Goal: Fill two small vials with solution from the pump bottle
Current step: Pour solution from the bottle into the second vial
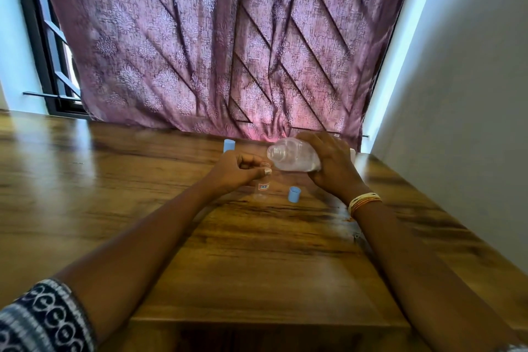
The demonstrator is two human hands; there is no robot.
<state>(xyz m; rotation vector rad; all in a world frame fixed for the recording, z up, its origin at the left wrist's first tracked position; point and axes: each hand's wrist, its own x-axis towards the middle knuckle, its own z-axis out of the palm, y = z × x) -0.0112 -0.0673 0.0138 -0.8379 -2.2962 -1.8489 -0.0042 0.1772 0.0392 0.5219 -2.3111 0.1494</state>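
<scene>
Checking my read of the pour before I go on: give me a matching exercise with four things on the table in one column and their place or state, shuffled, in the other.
Things:
1. small vial
2. clear bottle
3. near blue cap
4. far blue item

States:
A. standing alone by the curtain
B. tipped sideways in the right hand, open mouth toward the vial
C. upright on the table, steadied at its neck by the left hand
D. loose on the table, right of the vial

Pairs: 1-C, 2-B, 3-D, 4-A
</scene>
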